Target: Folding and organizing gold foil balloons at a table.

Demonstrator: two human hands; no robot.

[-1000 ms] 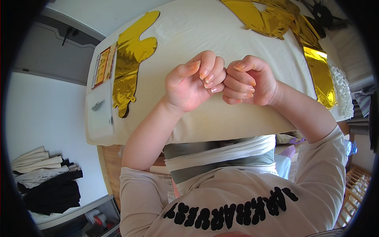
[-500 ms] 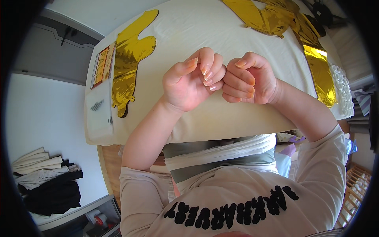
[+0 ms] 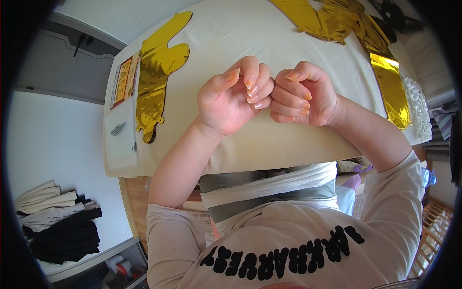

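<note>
My left hand (image 3: pixel 232 100) is raised over the near part of the cream-covered table or bed (image 3: pixel 202 58), palm up, its fingers curled in and the thumb held a little off them. My right hand (image 3: pixel 304 98) is beside it in a loose fist, thumb over the bent fingers. The knuckles of both hands touch in the middle. I see nothing held in either one. To the left lies a flat gold foil balloon (image 3: pixel 155 79) with rounded lobes. More gold foil (image 3: pixel 387 86) stretches along the far right side.
A printed picture card (image 3: pixel 124 82) and a clear plastic sleeve (image 3: pixel 121 137) lie at the left edge. White ruffled trim (image 3: pixel 417 108) is at the right. Dark and cream clothes (image 3: pixel 65 226) are heaped lower left. A wooden slatted frame (image 3: pixel 433 231) stands lower right.
Both hands have shifted very slightly up and left, with fingers still curled and knuckles touching. The foil pieces lie where they were.
</note>
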